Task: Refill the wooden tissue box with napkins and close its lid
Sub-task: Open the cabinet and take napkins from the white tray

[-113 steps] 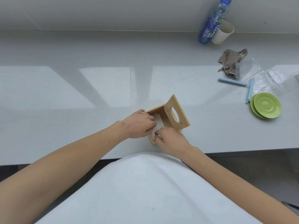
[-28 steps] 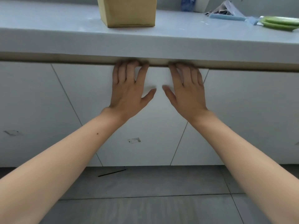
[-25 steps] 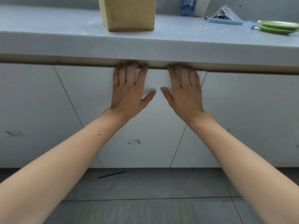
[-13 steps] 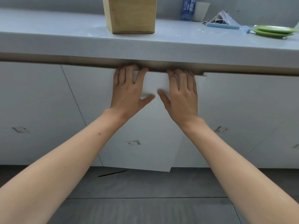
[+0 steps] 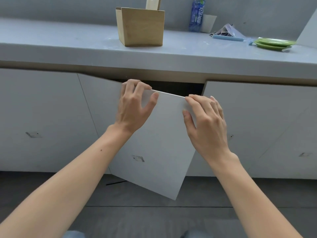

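Wooden tissue box [image 5: 142,28] stands on the worktop [image 5: 68,43], its lid [image 5: 151,2] raised upright behind it; what lies inside cannot be seen. Below the worktop edge, a white cabinet door [image 5: 159,143] stands partly swung out, with a dark gap behind its top edge. The left hand [image 5: 133,107] grips that top edge, fingers [image 5: 137,86] curled over it and thumb on the front face. The right hand [image 5: 205,121] grips the same edge at the free corner likewise. Further right on the worktop are a blue bottle [image 5: 196,14], a cup [image 5: 208,23] and 2 green plates [image 5: 274,43].
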